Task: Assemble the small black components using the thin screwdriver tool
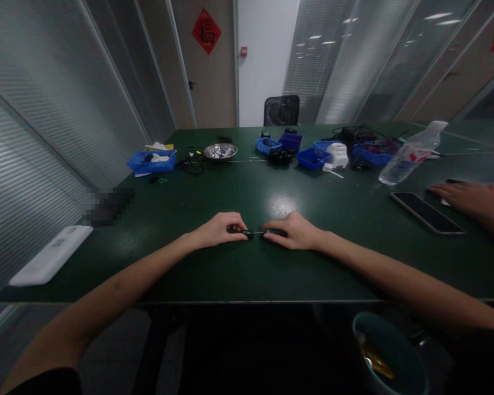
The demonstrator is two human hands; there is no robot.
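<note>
My left hand (222, 229), low over the middle of the green table, is closed around a small black part with green on it (247, 233). Facing it from the right, my right hand (295, 230) grips the dark handle of what looks like a screwdriver (275, 232). Its thin metal shaft spans the short gap and meets the black part, though I cannot tell exactly where the tip sits. Fingers hide most of both things.
Blue bins (152, 162) and a metal bowl (220, 152) stand toward the back of the table (181, 203). To the right are a plastic bottle (414, 153), a phone (426, 212) and another person's hand (473, 198). A white box (52, 255) lies left; a bin (389, 351) stands below.
</note>
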